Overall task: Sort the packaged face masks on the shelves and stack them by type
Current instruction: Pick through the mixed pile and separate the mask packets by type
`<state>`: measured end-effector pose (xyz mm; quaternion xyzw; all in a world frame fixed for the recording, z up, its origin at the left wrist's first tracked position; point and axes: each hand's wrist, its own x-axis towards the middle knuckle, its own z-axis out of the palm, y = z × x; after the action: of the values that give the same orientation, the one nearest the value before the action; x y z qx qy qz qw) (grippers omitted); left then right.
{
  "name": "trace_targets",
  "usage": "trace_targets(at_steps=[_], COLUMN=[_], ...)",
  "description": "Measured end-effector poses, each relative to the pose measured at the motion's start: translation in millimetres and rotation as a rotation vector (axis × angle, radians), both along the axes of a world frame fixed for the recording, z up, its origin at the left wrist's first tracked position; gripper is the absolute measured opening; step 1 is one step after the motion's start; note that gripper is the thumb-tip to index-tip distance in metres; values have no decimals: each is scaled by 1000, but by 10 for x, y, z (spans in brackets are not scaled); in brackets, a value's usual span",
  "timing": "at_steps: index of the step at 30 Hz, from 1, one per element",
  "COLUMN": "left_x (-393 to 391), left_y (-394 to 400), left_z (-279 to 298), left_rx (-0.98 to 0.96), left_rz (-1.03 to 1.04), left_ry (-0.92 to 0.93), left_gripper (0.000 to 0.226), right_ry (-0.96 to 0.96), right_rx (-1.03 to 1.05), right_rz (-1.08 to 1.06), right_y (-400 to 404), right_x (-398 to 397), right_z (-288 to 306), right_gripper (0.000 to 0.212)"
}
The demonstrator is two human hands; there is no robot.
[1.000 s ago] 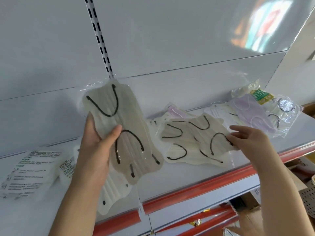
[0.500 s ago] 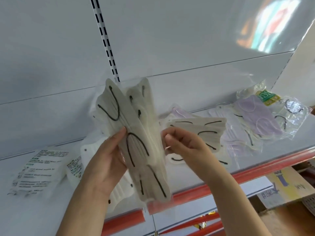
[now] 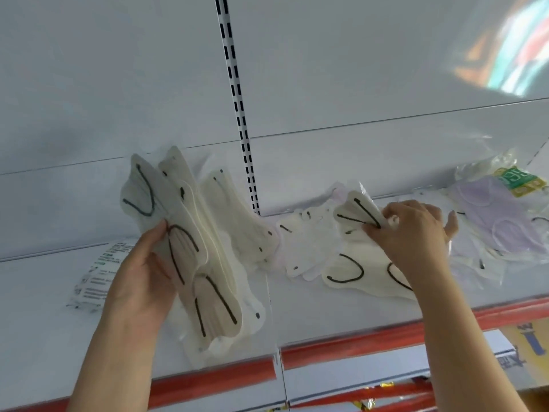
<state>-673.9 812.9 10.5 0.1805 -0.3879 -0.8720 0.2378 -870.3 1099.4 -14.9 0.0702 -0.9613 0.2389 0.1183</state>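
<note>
My left hand (image 3: pixel 139 281) grips an upright bundle of beige masks with black ear loops (image 3: pixel 184 248), each in clear wrap, held above the white shelf (image 3: pixel 312 316). My right hand (image 3: pixel 413 230) is closed on the upper edge of another beige black-looped mask (image 3: pixel 355 211), lifting it off a loose heap. A cream mask with black loops (image 3: pixel 350 273) lies flat under that hand. White masks (image 3: pixel 300 248) lie between my two hands. Lilac masks (image 3: pixel 490 209) lie at the far right.
A pack with a printed label (image 3: pixel 98 272) lies on the shelf behind my left wrist. A green and yellow labelled pack (image 3: pixel 518 181) sits at the back right. The shelf has a red front rail (image 3: pixel 341 346) and a slotted upright (image 3: pixel 237 99) on the back panel.
The mask my right hand carried has joined the bundle in my left hand. My right hand has moved back right to the heap and closed on another beige mask.
</note>
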Motion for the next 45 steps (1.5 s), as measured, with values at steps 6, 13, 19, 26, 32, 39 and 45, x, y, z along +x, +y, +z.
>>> trace_targets(at_steps=[6, 13, 19, 26, 32, 39, 45], left_x=[-49, 184, 559, 450, 257, 170, 215], left_y=[254, -88, -420, -310, -265, -250, -261], left_z=[-95, -133, -28, -34, -56, -91, -63], left_rx=[-55, -86, -69, -101, -157, -132, -110], left_rz=[-283, 137, 327, 259, 216, 259, 278], left_ry=[1, -204, -196, -188, -172, -159, -163], left_gripper=[69, 29, 31, 34, 41, 41, 37], right_ry=[-124, 29, -257, -376, 389, 60, -206], right_rx=[-341, -342, -321, -442, -240, 8, 230], right_rz=[393, 453, 481, 398, 271, 630, 286], right_y=[-940, -1427, -1344, -586, -368, -522, -473], right_x=[716, 708, 340, 261, 508, 831, 578], right_z=[487, 199, -34, 35, 279, -331, -493], right_gripper=[47, 44, 23, 22, 6, 47, 84])
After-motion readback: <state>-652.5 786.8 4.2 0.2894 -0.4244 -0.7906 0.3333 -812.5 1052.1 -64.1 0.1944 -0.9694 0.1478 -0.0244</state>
